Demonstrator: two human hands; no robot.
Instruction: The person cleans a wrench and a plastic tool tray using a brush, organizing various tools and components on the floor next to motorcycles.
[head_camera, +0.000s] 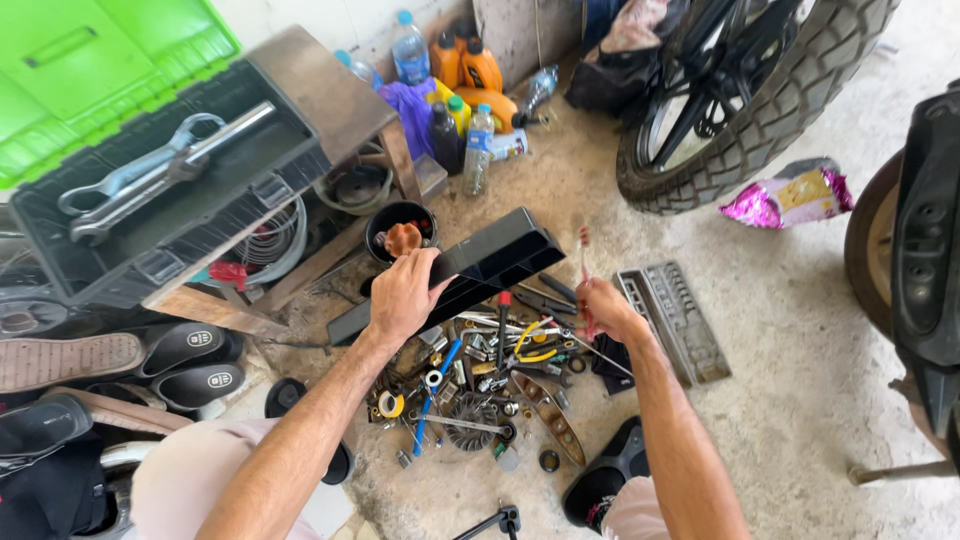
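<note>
Gripped: left hand (402, 292) closed over upper edge of black plastic tray (480, 265), tilted above tool pile (480, 380). Right hand (605, 308), at tray's 3 o'clock, pinches red-handled screwdriver (585, 270). Tray judged light, stiff, smooth; best held by rim.

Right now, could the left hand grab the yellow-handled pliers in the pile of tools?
Probably not without letting go first. The left hand is gripping the edge of the black plastic tray. The yellow-handled pliers lie just below it on top of the tool pile, uncovered, so once freed the hand looks close enough.
</note>
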